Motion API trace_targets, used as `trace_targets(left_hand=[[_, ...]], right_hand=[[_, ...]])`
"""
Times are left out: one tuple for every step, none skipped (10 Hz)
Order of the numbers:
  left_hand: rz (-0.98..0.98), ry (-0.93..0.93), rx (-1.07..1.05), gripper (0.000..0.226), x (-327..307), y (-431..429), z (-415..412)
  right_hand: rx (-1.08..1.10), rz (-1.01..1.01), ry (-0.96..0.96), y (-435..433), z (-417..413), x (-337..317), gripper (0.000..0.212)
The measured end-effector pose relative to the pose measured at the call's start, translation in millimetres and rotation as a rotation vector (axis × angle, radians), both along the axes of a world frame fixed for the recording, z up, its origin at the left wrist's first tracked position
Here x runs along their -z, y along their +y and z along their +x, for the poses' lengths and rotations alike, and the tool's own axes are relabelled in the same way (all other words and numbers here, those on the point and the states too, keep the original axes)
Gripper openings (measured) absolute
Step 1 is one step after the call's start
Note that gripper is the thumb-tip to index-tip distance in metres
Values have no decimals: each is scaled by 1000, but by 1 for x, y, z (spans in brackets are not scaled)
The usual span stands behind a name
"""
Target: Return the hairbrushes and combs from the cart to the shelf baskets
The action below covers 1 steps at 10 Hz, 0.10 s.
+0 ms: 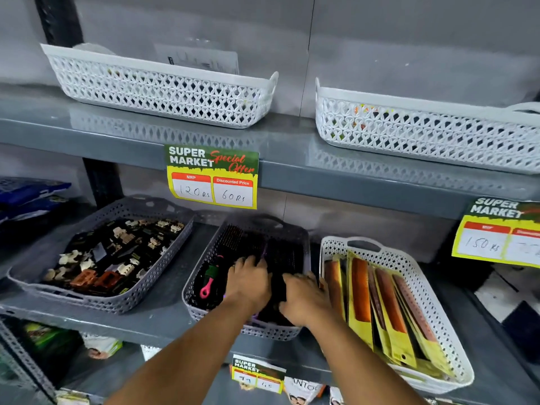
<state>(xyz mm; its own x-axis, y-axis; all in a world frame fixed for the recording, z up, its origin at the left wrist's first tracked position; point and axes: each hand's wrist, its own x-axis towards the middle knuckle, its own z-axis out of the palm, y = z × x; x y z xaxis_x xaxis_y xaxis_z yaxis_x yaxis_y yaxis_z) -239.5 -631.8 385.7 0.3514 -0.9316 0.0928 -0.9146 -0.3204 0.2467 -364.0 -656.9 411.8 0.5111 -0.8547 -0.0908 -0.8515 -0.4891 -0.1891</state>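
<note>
A grey perforated basket [201, 276] in the middle of the lower shelf holds several black hairbrushes [280, 249] and a brush with a pink handle [208, 287]. Both my hands are inside it. My left hand [248, 280] lies palm down on the black brushes, fingers spread. My right hand [304, 298] presses on a black brush at the basket's right side; whether it grips it I cannot tell. To the right, a white basket [432, 282] holds orange and brown combs [361, 290] in yellow packets.
A grey basket [152, 276] of hair clips stands at the left. Two white baskets [163, 92] [423, 133] sit on the upper shelf. Price tags [211, 176] [496, 232] hang from the shelf edge. Packaged goods fill the shelf below.
</note>
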Motion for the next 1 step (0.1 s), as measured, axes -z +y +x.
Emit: trace_targets(left_hand=[[-211,-20,115,51,-18,18,-15]], right_hand=[[-13,-103,-314,22,-17,-13,58]])
